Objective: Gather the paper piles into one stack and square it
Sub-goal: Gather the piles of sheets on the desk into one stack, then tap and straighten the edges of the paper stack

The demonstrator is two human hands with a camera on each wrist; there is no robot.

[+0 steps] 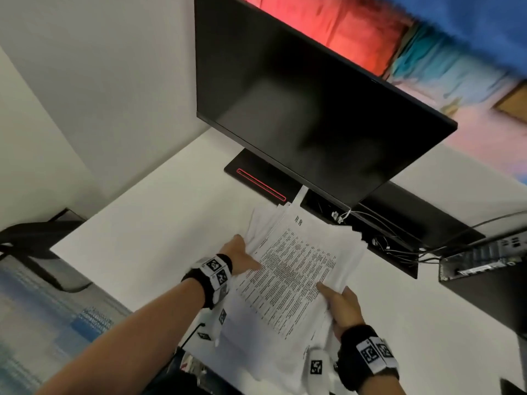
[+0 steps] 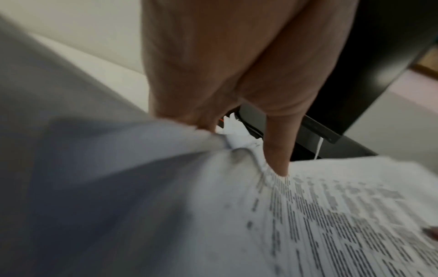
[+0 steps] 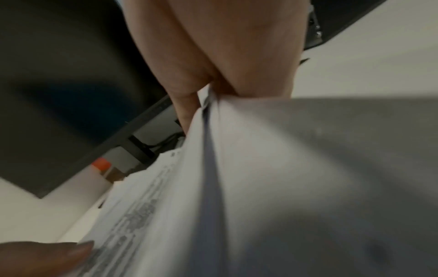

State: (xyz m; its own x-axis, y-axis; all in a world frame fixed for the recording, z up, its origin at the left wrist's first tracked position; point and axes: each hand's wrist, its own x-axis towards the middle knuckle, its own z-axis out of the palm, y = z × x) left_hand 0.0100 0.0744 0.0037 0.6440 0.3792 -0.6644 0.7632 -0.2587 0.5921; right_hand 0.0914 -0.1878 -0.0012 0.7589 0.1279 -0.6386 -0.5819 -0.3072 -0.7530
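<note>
The papers (image 1: 296,269) are held between both hands above the bench (image 1: 148,238), so uneven edges can be brought together. The left hand (image 1: 242,256) grips the sheaf's left edge, thumb on top; the right hand (image 1: 343,307) grips its near right corner. Sheets are fanned out beyond the fingers, unsquared.

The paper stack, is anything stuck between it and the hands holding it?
Nothing visible. The left hand grips the paper stack directly at its left edge, thumb on the printed top sheet, and the right hand grips its right edge. The monitor stands behind the stack, not in between.
</note>
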